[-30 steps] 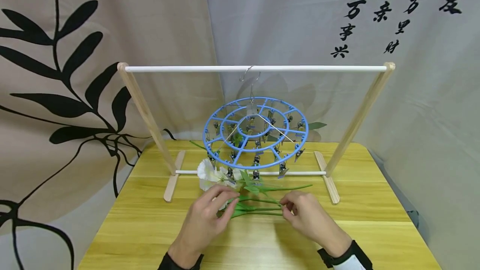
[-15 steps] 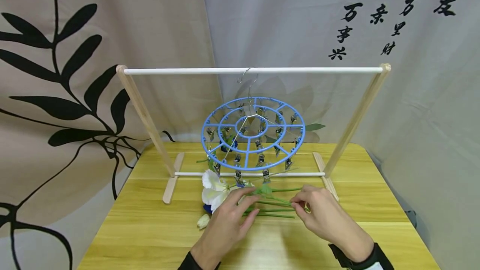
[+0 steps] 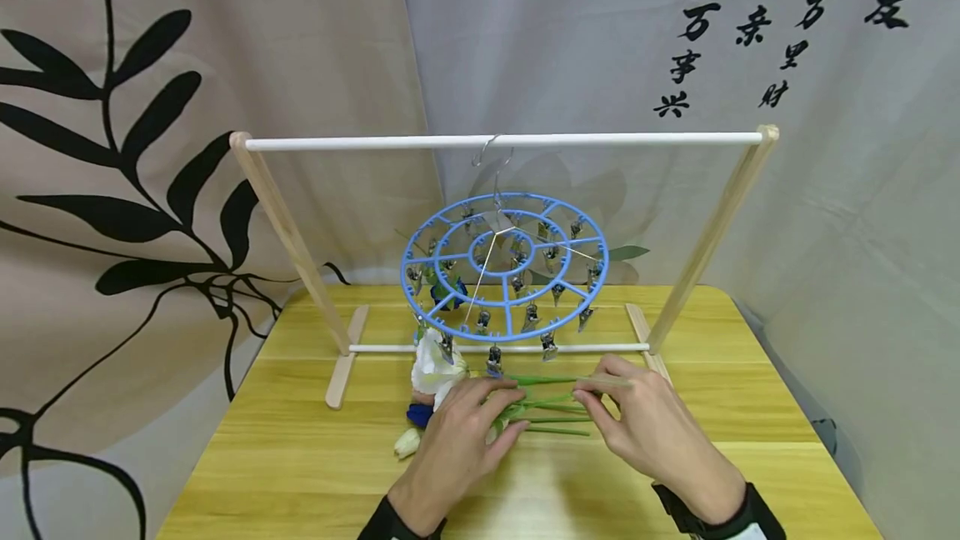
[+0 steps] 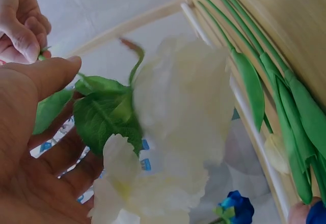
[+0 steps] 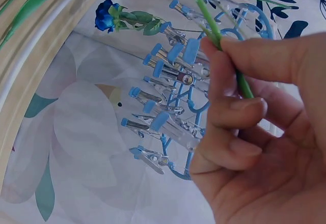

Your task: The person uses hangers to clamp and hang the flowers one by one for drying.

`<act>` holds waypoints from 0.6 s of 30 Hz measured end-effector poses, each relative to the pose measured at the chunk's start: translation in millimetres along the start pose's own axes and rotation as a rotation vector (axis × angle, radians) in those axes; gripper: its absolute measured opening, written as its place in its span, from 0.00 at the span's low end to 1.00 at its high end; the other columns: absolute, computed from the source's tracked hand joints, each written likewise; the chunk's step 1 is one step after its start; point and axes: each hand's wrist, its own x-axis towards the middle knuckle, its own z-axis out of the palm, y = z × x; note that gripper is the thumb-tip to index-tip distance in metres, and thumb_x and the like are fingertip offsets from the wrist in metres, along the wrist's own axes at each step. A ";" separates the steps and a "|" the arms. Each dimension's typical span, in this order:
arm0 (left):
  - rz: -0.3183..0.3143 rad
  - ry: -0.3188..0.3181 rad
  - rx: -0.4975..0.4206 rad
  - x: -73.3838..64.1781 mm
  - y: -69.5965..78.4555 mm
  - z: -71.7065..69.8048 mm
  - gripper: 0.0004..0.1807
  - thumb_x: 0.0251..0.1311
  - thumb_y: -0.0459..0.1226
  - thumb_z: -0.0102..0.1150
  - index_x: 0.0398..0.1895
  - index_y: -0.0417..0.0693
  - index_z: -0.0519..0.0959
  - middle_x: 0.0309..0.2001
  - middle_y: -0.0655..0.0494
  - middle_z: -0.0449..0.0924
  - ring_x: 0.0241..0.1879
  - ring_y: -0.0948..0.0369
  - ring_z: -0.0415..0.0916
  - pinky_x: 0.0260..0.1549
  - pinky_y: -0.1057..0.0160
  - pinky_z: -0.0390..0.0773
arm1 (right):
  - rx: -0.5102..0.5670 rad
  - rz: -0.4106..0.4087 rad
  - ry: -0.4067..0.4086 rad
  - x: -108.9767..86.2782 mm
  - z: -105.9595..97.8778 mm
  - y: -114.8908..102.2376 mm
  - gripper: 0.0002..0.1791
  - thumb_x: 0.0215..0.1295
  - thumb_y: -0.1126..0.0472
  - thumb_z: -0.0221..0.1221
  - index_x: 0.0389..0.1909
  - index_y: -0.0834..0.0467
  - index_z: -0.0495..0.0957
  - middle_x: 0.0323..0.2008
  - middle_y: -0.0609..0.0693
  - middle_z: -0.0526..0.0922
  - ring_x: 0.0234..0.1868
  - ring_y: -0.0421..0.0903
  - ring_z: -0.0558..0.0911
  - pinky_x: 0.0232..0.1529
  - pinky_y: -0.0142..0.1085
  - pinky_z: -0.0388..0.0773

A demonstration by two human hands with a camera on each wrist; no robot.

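Note:
A white flower (image 4: 178, 107) with green leaves (image 4: 104, 114) lies across my left hand (image 3: 468, 440). In the left wrist view its stem passes under the thumb, and loosely extended fingers lie behind the leaves. My right hand (image 3: 648, 432) pinches the green stem (image 5: 209, 15) near its end between thumb and index finger. Beneath the hands, several other green stems (image 3: 558, 431) lie side by side on the table. A blue flower (image 3: 420, 415) and a white bud (image 3: 407, 443) show left of my left hand, which hides part of the bunch.
A round blue clip hanger (image 3: 506, 337) hangs from the white rod (image 3: 375, 142) of a wooden rack (image 3: 281, 219), behind the hands. Metal clips (image 5: 175, 130) dangle from it, with a blue rose (image 5: 105, 15) hanging among them. The yellow wooden table (image 3: 285, 473) extends around the rack.
Both hands have shifted right, and the white flower has moved slightly right with them. My right hand now has a stem pinched slightly above the others. The hanging clip hanger has turned.

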 end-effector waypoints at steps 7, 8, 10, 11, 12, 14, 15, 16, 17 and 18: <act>-0.020 -0.022 -0.049 1.3 1.4 -0.2 0.17 0.64 0.41 0.90 0.54 0.59 0.93 0.47 0.65 0.95 0.46 0.66 0.91 0.52 0.59 0.92 | 0.081 -0.019 0.025 3.9 3.3 -1.1 0.11 0.67 0.70 0.80 0.39 0.50 0.95 0.34 0.34 0.85 0.28 0.24 0.71 0.29 0.18 0.67; -0.022 -0.025 -0.054 1.2 1.3 -0.4 0.17 0.64 0.40 0.90 0.53 0.59 0.93 0.46 0.65 0.95 0.45 0.67 0.91 0.51 0.59 0.92 | 0.090 -0.015 0.023 4.0 3.6 -1.0 0.10 0.68 0.70 0.80 0.40 0.50 0.95 0.34 0.34 0.86 0.27 0.24 0.71 0.29 0.18 0.67; -0.027 -0.027 -0.063 0.9 1.0 -0.5 0.17 0.62 0.39 0.91 0.52 0.59 0.93 0.46 0.65 0.95 0.44 0.67 0.91 0.49 0.61 0.91 | 0.101 -0.002 0.014 4.4 4.1 -1.0 0.10 0.69 0.70 0.79 0.40 0.51 0.95 0.35 0.34 0.86 0.27 0.22 0.69 0.28 0.17 0.67; -0.027 -0.029 -0.063 0.6 0.8 -0.5 0.18 0.62 0.38 0.91 0.52 0.59 0.93 0.45 0.65 0.95 0.44 0.67 0.91 0.47 0.62 0.91 | 0.105 0.004 0.009 4.5 4.4 -0.9 0.10 0.70 0.70 0.79 0.40 0.50 0.95 0.35 0.33 0.86 0.27 0.22 0.68 0.28 0.17 0.67; -0.028 -0.028 -0.067 0.4 0.6 -0.5 0.18 0.60 0.37 0.91 0.51 0.58 0.93 0.45 0.64 0.95 0.44 0.66 0.91 0.46 0.62 0.91 | 0.107 0.013 0.002 4.5 4.7 -0.7 0.10 0.70 0.70 0.79 0.40 0.50 0.95 0.35 0.33 0.86 0.27 0.22 0.68 0.28 0.17 0.67; -0.032 -0.026 -0.073 -0.4 -0.2 -0.7 0.19 0.58 0.36 0.93 0.50 0.57 0.93 0.44 0.64 0.94 0.43 0.66 0.91 0.45 0.63 0.91 | 0.117 0.030 -0.008 4.8 5.5 -0.3 0.10 0.71 0.69 0.79 0.41 0.49 0.95 0.35 0.32 0.85 0.27 0.22 0.67 0.28 0.17 0.66; -0.034 -0.026 -0.074 -0.7 -0.5 -1.0 0.20 0.56 0.35 0.93 0.49 0.57 0.93 0.44 0.64 0.94 0.43 0.66 0.91 0.45 0.63 0.91 | 0.122 0.035 -0.009 4.9 5.8 0.1 0.10 0.70 0.69 0.79 0.42 0.49 0.95 0.35 0.32 0.85 0.27 0.22 0.68 0.28 0.17 0.66; -0.036 -0.025 -0.075 -1.0 -0.8 -1.2 0.20 0.56 0.35 0.93 0.49 0.57 0.93 0.44 0.63 0.94 0.43 0.66 0.91 0.45 0.63 0.91 | 0.127 0.038 -0.008 4.9 6.2 0.9 0.11 0.70 0.68 0.80 0.44 0.49 0.96 0.36 0.32 0.86 0.27 0.23 0.68 0.28 0.18 0.66; -0.039 -0.025 -0.075 -1.3 -0.9 -1.5 0.20 0.55 0.35 0.93 0.49 0.57 0.93 0.44 0.63 0.94 0.43 0.66 0.91 0.45 0.63 0.91 | 0.132 0.040 -0.006 4.8 6.4 2.0 0.11 0.69 0.68 0.81 0.45 0.48 0.96 0.36 0.33 0.87 0.27 0.23 0.68 0.28 0.18 0.66; -0.042 -0.023 -0.076 -1.6 -1.0 -1.9 0.21 0.55 0.34 0.93 0.49 0.56 0.93 0.44 0.63 0.94 0.43 0.66 0.91 0.45 0.63 0.91 | 0.139 0.042 -0.002 4.8 6.5 3.4 0.12 0.68 0.67 0.82 0.47 0.48 0.96 0.37 0.33 0.88 0.28 0.24 0.69 0.28 0.18 0.66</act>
